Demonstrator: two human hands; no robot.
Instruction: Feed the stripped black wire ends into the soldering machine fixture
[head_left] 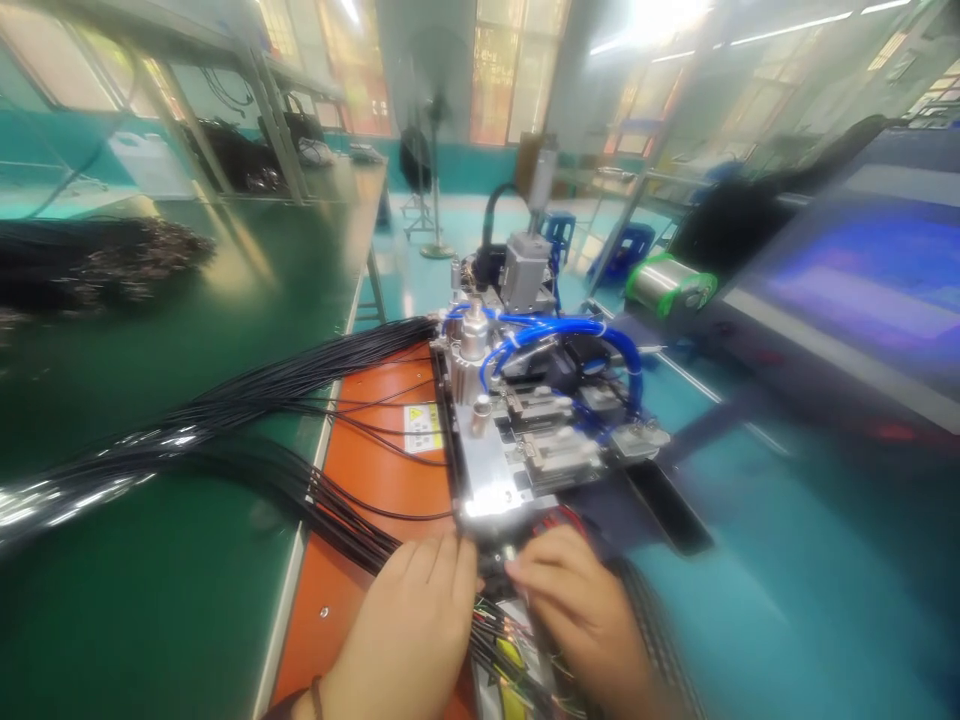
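My left hand (420,615) reaches over the orange panel (382,410), its bent fingers pressed together at the front of a metal machine (487,470). A bunch of black cables (349,515) runs in under this hand, and cable ends with thin coloured wires (499,635) show to its right. Whatever the left fingers grip is hidden. Close by, my right hand (574,600) is closed, with thumb and forefinger together beside a small metal part (510,552). I cannot make out what lies between those fingertips.
More black cables (247,385) stretch across the green table (187,560) at left. Blue air tubes (577,328) arch over the machine. A green-rimmed spool (670,285) stands behind, and a blurred screen (877,250) is at right. A fan (416,160) stands farther back.
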